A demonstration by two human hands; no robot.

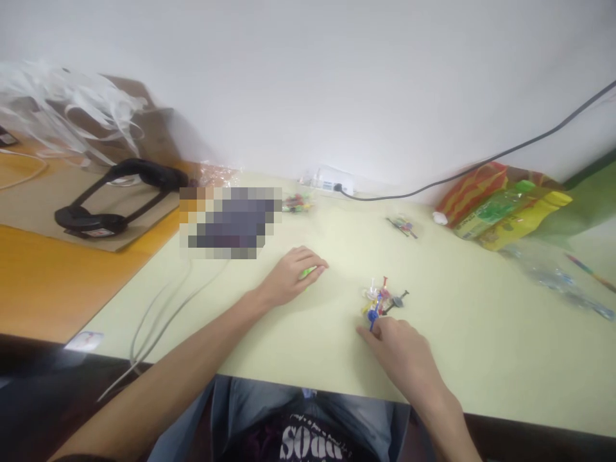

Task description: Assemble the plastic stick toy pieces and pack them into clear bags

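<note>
In the head view my left hand [293,276] rests over the pale table with its fingers curled. A small bright green plastic piece [307,272] shows between thumb and fingers; most of it is hidden. My right hand [407,353] is closed at the near edge of a small pile, its thumb and forefinger at a blue plastic piece [373,316] with a thin stem. Behind that piece lie a clear piece [371,293], a red piece [385,285] and a dark grey piece [398,300], several with thin stems. Yellow bits show among them.
Further back are a colourful heap [297,203] and a few thin pieces [403,226]. A blurred-out dark object [233,221] lies left, near white cables [163,314]. Snack bags [510,212], crumpled clear plastic [561,282] and a black headband-like device [118,196] flank the table.
</note>
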